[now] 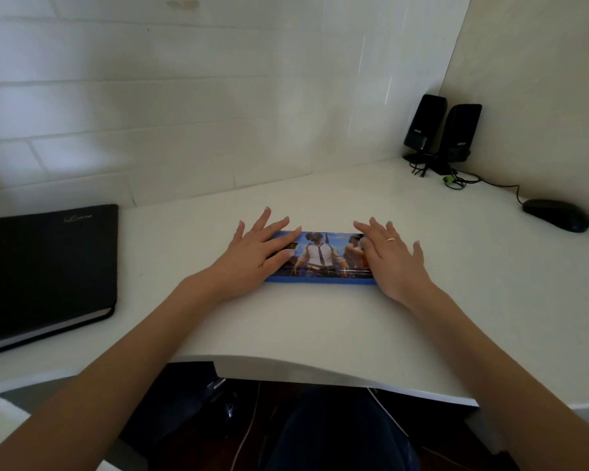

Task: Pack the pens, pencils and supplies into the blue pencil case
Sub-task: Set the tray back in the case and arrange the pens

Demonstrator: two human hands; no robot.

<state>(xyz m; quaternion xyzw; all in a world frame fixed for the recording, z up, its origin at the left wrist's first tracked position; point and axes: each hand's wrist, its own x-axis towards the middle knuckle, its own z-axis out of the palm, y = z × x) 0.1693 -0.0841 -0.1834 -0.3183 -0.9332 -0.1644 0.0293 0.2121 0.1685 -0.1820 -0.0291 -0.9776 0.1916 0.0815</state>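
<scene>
I see the blue pencil case [322,258] lying closed and flat on the white desk [320,317], near its front edge. My left hand [255,251] rests on its left end, my right hand [393,258] on its right end, fingers of both spread straight. A black notebook [48,270] lies far left; two black speakers [442,132] and a mouse [556,215] sit far right.

I sit at a white bench [320,321] tucked into a corner. Ahead of me the wall [184,96] is white tile in a brick pattern; to my right it is plain cream plaster [541,62]. Soft daylight leaves pale patches on the tiles. The bench's front edge curves inward toward me, and below it a dark floor [252,419] shows in shadow.
</scene>
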